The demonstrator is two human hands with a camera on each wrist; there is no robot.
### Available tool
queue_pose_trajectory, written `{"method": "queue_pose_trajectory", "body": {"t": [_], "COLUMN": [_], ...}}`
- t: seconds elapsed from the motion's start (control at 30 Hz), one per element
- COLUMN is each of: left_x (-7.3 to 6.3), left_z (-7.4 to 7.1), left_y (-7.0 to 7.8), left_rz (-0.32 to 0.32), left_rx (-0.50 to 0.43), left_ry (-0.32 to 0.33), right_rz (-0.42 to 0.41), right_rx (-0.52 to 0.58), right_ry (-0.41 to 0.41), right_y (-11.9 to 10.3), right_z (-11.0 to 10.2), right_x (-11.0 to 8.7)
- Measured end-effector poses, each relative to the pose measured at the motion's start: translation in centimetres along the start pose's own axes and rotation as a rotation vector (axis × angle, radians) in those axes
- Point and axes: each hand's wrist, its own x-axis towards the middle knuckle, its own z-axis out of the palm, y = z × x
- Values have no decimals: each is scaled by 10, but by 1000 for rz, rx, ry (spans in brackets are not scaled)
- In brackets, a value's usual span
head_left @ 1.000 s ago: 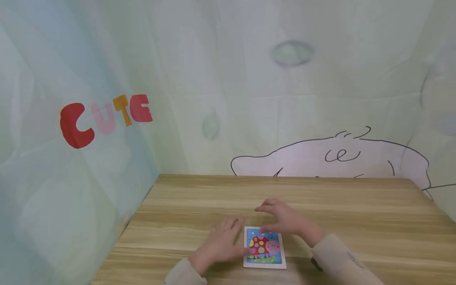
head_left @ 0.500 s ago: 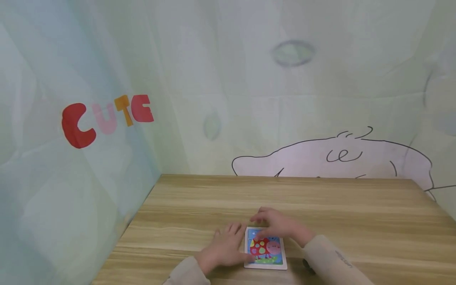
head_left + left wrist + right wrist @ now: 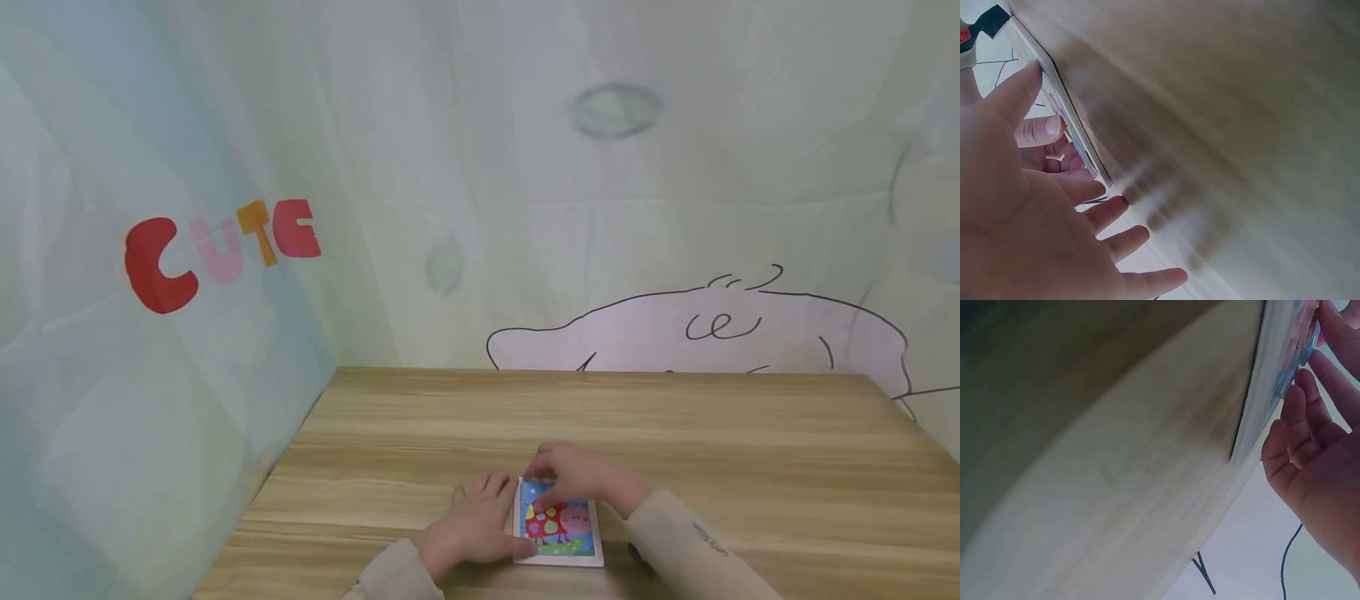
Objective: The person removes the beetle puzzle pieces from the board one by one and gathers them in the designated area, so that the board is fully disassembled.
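A rectangular picture board with a ladybug (image 3: 555,525) and a white border lies flat on the wooden table, in front of the person. My left hand (image 3: 480,521) is at its left side, fingers spread straight on the table and thumb over the lower left of the picture. From above, my right hand (image 3: 573,479) reaches over the upper part, fingers curled at the top edge and thumb on the red shell, pinching there. The right wrist view shows the thick layered edge of the board (image 3: 1266,375) beside my curled fingers (image 3: 1294,406). What lies under the fingertips is hidden.
The wooden table (image 3: 390,417) reaches back to a pale printed curtain (image 3: 450,167). Coloured letters (image 3: 161,267) show on its left side, and a line-drawn animal (image 3: 705,333) at the back right. A small dark object (image 3: 639,558) shows under the right sleeve.
My right hand has come down and toward me, onto the board's upper left, and its fingers have curled in. My left hand has slid slightly right, its thumb further over the picture.
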Motion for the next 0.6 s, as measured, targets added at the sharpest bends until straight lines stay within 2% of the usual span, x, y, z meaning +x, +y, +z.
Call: {"method": "queue_pose_trajectory", "body": {"t": [0.3, 0.6], "left_x": [1, 4], "left_z": [1, 6], "left_y": [-1, -3], "left_rz": [4, -1], "left_rx": [15, 15], "left_ry": [0, -2], "right_rz": [16, 30], "right_rx": [-15, 37], "right_ry": [26, 28], "right_y": [-4, -2], "right_z": [2, 4], "right_x": [1, 3]}}
